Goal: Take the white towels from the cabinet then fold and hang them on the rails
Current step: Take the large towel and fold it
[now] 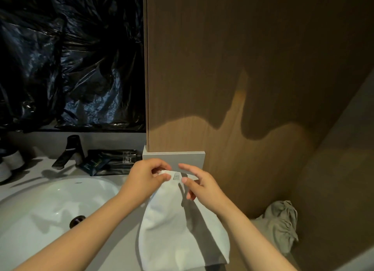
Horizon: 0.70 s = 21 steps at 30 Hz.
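My left hand (145, 177) pinches the top edge of the white towel (182, 226), hanging beside the sink (40, 206) below the wooden cabinet (242, 68), so my right hand (199, 186), loose-fingered beside the label (176, 177), should pinch the same edge level before I fold it square.

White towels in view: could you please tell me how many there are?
1: the white towel, right of the sink, its top pinched by the left hand. The pale rolls at far left might be others; too dim to tell.

Counter (119, 244): sink (50, 202), faucet (68, 153), black packets (109, 161)
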Motion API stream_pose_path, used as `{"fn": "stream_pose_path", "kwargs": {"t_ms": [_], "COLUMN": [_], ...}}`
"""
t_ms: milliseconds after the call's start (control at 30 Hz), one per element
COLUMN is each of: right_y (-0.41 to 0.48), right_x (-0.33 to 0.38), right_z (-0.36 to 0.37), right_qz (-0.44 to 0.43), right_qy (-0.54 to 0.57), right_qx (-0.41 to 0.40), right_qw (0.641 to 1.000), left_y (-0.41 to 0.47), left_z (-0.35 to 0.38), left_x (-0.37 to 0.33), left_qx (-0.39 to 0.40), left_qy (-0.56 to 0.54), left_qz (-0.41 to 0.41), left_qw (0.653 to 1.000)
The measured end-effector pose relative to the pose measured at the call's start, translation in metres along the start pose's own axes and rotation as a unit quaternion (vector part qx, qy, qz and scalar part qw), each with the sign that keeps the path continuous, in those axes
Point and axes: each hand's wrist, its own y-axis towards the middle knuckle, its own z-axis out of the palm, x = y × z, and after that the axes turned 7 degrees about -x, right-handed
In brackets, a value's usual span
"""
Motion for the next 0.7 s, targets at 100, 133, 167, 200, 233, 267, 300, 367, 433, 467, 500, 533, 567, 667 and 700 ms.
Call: {"fn": "stream_pose_path", "kwargs": {"t_ms": [100,133,167,200,233,267,300,367,433,467,500,533,567,667,700], "right_y": [0.005,0.006,0.006,0.007,0.007,0.007,0.006,0.005,0.002,0.001,0.000,-0.001,-0.003,-0.007,-0.008], "right_x": [0.004,0.005,0.006,0.008,0.008,0.008,0.008,0.007,0.007,0.007,0.007,0.007,0.008,0.007,0.008], "right_z": [0.003,0.003,0.003,0.003,0.003,0.002,0.002,-0.002,-0.006,-0.008,-0.010,-0.011,-0.012,-0.015,-0.016], "right_qz": [0.007,0.005,-0.001,-0.008,-0.012,-0.014,-0.013,-0.013,-0.008,-0.008,-0.008,-0.008,-0.007,-0.021,-0.029], "right_qy": [-0.013,-0.020,-0.033,-0.049,-0.063,-0.072,-0.075,-0.063,-0.045,-0.039,-0.033,-0.030,-0.028,-0.039,-0.055], "right_qx": [0.035,0.038,0.042,0.046,0.049,0.048,0.043,0.019,-0.008,-0.017,-0.023,-0.026,-0.026,-0.014,-0.008], "right_qw": [0.999,0.999,0.999,0.998,0.997,0.996,0.996,0.998,0.999,0.999,0.999,0.999,0.999,0.999,0.998], "left_y": [-0.006,-0.009,-0.011,-0.013,-0.015,-0.017,-0.018,-0.022,-0.028,-0.031,-0.034,-0.037,-0.038,-0.041,-0.041], "left_z": [-0.002,-0.002,-0.002,-0.002,-0.002,-0.001,-0.001,0.001,0.004,0.007,0.009,0.011,0.013,0.019,0.021], "left_x": [-0.003,-0.004,-0.003,-0.003,-0.002,-0.002,-0.001,0.004,0.015,0.022,0.026,0.029,0.029,0.023,0.020], "left_qx": [0.007,0.006,0.002,-0.003,-0.012,-0.022,-0.030,-0.030,0.008,0.038,0.063,0.073,0.071,0.024,0.017], "left_qy": [-0.003,-0.002,-0.005,-0.013,-0.025,-0.044,-0.072,-0.126,-0.099,-0.064,-0.041,-0.039,-0.054,-0.103,-0.114], "left_qz": [0.013,0.016,0.012,0.006,-0.002,-0.012,-0.030,-0.079,-0.105,-0.100,-0.090,-0.085,-0.081,-0.065,-0.056], "left_qw": [1.000,1.000,1.000,1.000,1.000,0.999,0.996,0.988,0.990,0.992,0.993,0.993,0.993,0.992,0.992]}}
